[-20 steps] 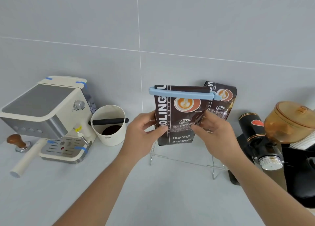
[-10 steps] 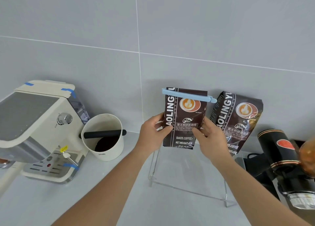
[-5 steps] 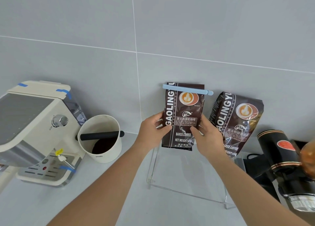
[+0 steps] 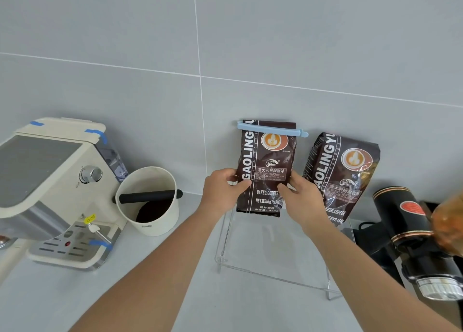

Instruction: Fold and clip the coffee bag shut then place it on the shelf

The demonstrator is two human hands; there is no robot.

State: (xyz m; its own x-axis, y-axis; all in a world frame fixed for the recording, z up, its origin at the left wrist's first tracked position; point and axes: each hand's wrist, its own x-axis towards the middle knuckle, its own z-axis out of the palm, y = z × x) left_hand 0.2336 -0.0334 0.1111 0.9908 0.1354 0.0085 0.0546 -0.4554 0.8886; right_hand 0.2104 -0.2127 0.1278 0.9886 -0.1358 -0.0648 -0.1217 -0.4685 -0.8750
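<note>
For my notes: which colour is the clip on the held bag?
Light blue clip, head view.

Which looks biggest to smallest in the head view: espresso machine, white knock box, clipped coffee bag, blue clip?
1. Espresso machine, partly cut off and nearer the camera.
2. Clipped coffee bag and white knock box look about alike; I won't rank them.
3. Blue clip, smallest.

A dark brown coffee bag [image 4: 266, 166] with white lettering and a latte-art picture is held upright on the top of a clear acrylic shelf [image 4: 273, 244], near the wall. Its folded top is shut by a long pale blue clip [image 4: 271, 129] lying across it.
</note>
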